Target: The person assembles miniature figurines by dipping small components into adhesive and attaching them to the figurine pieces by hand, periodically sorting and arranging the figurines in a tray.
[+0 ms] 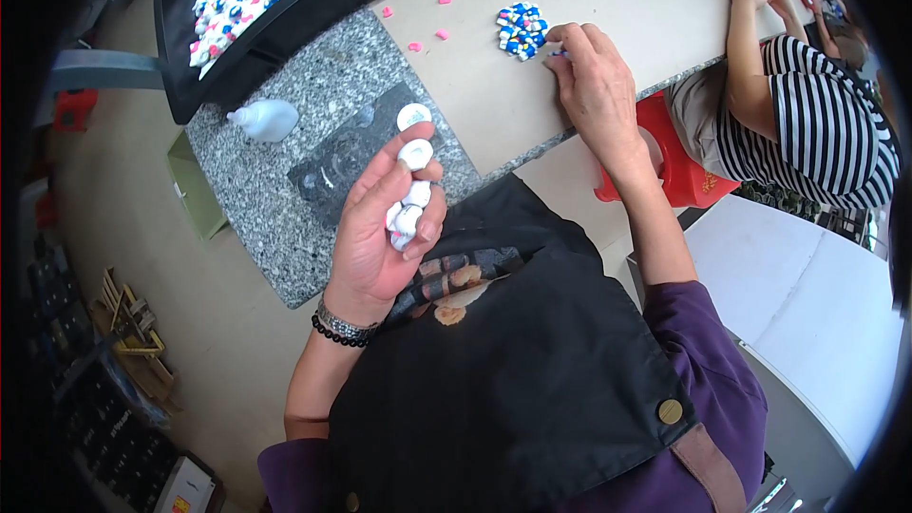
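My left hand [366,237] is raised palm up over the granite corner of the table, its fingers curled round several small rounded white pieces [415,154]. One of them shows a hollow in its face, and another white disc [413,118] sits at the fingertips. Out to the right, my right hand [600,95] has thumb and forefinger pinched together on a small blue piece [559,53], mostly covered by the fingers. Right beside it on the beige board lies a pile of small blue, white and yellow pieces [522,31].
A black tray [275,59] full of white, blue and pink pieces stands at the back left. Near it are a translucent squeeze bottle [266,121], a dark slab [328,176] and loose pink pieces [445,0]. A person in a striped shirt [822,119] works at the right.
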The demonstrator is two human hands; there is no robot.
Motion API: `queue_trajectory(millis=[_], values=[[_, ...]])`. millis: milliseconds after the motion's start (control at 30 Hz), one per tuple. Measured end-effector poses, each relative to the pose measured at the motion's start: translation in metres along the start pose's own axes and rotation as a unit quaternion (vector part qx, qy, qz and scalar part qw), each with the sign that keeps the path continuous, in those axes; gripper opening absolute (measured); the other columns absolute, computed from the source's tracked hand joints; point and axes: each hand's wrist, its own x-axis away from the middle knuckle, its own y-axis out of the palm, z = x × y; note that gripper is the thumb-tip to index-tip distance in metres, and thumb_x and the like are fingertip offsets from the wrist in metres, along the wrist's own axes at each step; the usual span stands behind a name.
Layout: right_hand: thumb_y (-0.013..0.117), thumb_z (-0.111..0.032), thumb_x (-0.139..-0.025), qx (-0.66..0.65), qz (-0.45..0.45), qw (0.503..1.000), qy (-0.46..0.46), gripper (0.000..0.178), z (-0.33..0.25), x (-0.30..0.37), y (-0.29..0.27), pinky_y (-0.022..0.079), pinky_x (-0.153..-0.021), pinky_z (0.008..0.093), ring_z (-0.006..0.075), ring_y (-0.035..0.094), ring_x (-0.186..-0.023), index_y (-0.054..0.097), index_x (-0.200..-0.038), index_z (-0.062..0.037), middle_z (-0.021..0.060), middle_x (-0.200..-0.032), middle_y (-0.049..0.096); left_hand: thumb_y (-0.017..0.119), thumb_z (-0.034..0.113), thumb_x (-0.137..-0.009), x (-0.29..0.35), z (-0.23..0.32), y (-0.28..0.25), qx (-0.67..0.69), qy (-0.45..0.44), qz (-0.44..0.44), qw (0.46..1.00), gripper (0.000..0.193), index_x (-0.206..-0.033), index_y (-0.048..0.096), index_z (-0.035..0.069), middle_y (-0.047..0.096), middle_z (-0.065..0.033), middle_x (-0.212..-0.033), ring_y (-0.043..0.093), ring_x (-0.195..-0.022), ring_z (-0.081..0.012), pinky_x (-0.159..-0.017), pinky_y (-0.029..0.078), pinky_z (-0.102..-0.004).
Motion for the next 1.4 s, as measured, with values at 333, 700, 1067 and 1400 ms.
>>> queue_trajectory(millis=[333,700,1067,1400], values=[[0.06,-0.001,-0.091,-0.533,-0.035,0.813,0.231,0.018,-0.022,-0.004,-0.029,0.055,-0.075,0.0257,0.0144,0.066,-0.077,0.066,-0.107,0.002,0.0114,-0.092,0.068,0.05,0.04,-0.099,-0.002,-0.005,-0.011,0.013,0.0,-0.029,1.0,0.049,-0.128,0.05,0.0,0.063,-0.0045,-0.092,0.053,-0.057,-0.0118,-0.041,0.035,-0.0203],[0.07,-0.001,-0.083,-0.514,-0.137,0.84,0.108,0.009,-0.064,-0.008,-0.003,0.056,-0.067,0.0245,0.0104,0.065,-0.078,0.071,-0.092,0.0008,0.0048,-0.089,0.067,0.047,0.037,-0.101,0.011,0.001,-0.012,-0.076,0.052,0.016,0.996,0.043,-0.123,0.052,-0.001,0.062,-0.0069,-0.098,0.053,-0.057,-0.0104,-0.04,0.034,-0.0194],[0.075,0.0,-0.072,-0.203,-0.075,0.949,-0.231,0.015,-0.091,-0.023,0.012,0.052,-0.063,0.0326,0.0218,0.064,-0.074,0.069,-0.086,-0.0012,0.0077,-0.08,0.062,0.059,0.029,-0.097,0.021,0.006,-0.02,-0.166,0.149,0.045,0.974,0.035,-0.115,0.051,0.0,0.06,-0.0097,-0.1,0.055,-0.058,-0.0081,-0.042,0.035,-0.017],[0.072,0.001,-0.077,-0.302,-0.045,0.941,-0.144,0.015,-0.086,-0.021,0.015,0.049,-0.058,0.0284,0.0151,0.06,-0.069,0.071,-0.092,-0.0005,0.006,-0.082,0.063,0.057,0.03,-0.098,0.009,0.007,-0.015,-0.235,0.21,0.046,0.948,0.035,-0.115,0.052,-0.001,0.06,-0.0072,-0.095,0.054,-0.059,-0.0069,-0.042,0.035,-0.0169]])
